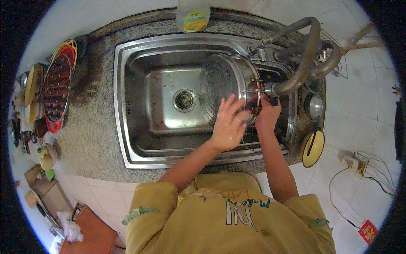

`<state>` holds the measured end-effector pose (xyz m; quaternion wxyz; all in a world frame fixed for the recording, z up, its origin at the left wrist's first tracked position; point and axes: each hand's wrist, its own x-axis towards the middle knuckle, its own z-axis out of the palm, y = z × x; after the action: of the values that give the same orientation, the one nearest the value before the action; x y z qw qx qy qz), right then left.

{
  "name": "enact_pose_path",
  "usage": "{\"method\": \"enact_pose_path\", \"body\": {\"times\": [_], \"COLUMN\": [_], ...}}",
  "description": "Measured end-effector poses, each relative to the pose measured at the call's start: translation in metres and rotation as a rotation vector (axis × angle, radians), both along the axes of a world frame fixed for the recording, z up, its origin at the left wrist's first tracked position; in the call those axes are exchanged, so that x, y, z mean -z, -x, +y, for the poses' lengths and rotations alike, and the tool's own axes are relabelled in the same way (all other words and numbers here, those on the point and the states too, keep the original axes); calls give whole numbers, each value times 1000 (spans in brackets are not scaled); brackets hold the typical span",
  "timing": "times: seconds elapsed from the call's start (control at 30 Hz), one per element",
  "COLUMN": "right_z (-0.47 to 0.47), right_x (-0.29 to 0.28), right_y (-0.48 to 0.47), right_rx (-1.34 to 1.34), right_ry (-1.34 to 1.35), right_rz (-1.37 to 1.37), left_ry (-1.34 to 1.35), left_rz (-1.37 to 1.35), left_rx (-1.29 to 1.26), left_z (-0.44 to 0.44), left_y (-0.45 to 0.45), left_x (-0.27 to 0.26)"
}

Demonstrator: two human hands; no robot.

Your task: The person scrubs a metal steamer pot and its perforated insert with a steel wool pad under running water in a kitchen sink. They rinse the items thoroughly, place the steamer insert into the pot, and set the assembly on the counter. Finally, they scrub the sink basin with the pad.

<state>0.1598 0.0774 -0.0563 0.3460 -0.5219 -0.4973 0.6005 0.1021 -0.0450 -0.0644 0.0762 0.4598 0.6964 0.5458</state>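
Observation:
A round stainless-steel steamer pot (236, 73) with a perforated base is tilted on its side in the sink (152, 111), over the right part of the basin. My right hand (269, 116) grips its right side, near a black part that looks like a handle. In front of the pot's lower rim is my left hand (230, 122), fingers spread and slightly blurred. Whether those fingers touch the metal cannot be told. Close above my right hand hangs the metal end of a thick grey faucet pipe (304, 70). Small food scraps (171, 85) lie near the drain strainer (184, 100).
A wire rack (252, 136) lies under the pot at the sink's right. A metal bowl (315, 106) and a yellow dish (313, 149) stand on the right edge. Red baskets (58, 89) lean at the left. A labelled container (193, 17) stands behind the sink.

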Motion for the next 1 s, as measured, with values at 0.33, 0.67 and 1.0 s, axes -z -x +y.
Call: {"method": "enact_pose_path", "body": {"times": [0.33, 0.67, 1.0], "right_z": [5, 0, 8], "right_x": [16, -10, -14], "right_y": [-4, -4, -29], "right_rx": [-143, -217, -379], "right_ry": [-327, -166, -412], "right_rz": [-231, -14, -196], "left_ry": [322, 187, 284], "left_rz": [-879, 204, -475], "left_rx": [-636, 282, -350], "left_z": [20, 75, 30], "left_y": [80, 63, 194], "left_x": [161, -26, 77]}}
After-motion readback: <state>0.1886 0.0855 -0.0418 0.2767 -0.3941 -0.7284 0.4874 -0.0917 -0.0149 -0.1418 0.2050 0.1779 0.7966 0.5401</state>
